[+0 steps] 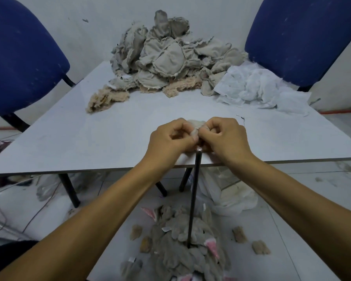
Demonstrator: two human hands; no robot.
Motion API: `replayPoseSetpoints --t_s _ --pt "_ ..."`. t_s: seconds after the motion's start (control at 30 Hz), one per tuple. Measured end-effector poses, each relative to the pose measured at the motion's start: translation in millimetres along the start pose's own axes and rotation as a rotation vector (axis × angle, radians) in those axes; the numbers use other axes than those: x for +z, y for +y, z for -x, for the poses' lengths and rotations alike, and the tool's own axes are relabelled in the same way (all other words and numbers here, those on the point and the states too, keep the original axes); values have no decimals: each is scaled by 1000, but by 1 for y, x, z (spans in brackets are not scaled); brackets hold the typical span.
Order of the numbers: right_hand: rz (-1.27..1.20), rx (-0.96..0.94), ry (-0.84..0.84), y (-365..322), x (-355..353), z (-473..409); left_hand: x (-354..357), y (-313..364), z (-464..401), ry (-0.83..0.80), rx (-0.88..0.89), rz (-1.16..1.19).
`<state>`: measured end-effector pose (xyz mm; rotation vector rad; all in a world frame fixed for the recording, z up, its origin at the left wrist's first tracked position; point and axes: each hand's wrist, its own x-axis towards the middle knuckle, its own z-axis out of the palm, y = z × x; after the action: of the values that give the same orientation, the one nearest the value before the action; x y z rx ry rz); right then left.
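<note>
My left hand [169, 138] and my right hand [225, 136] meet at the near edge of the grey table [89, 138]. Both have curled fingers pinching a small pale fabric piece [196, 124], most of it hidden between them. A thin dark metal rod [194, 199] stands upright from the floor, and its rounded tip reaches the fabric right under my fingers. A heap of grey plush shells [166, 51] lies at the far side of the table.
Beige fuzzy pieces [107, 97] and white gauzy cloth [257, 88] flank the heap. Two blue chairs [22, 55] [304, 37] stand at the far corners. On the floor below lie grey plush toys with pink ears [182, 250], small brown scraps and white bags [231, 195].
</note>
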<state>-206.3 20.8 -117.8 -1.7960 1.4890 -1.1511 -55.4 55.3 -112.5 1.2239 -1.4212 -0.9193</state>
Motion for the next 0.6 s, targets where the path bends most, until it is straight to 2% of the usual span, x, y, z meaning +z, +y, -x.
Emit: replayPoseSetpoints --t_s 0.13,0.27,0.37,0.43,0.53,0.6 --pt "-80 24 -5 -4 1 0 8 2 -3 101 -6 -159" --pt "-98 -45 -101 -6 -4 4 2 4 -12 255 175 -413" --pt "-33 -86 -150 -5 -1 12 3 3 -15 414 208 -438" --pt "-26 -53 -104 -4 -1 10 5 4 -16 314 205 -419" --pt "-240 107 -63 -3 -9 2 1 13 -22 -70 173 -287" --pt "-388 186 -86 -6 -12 0 -11 11 -28 -215 170 -421"
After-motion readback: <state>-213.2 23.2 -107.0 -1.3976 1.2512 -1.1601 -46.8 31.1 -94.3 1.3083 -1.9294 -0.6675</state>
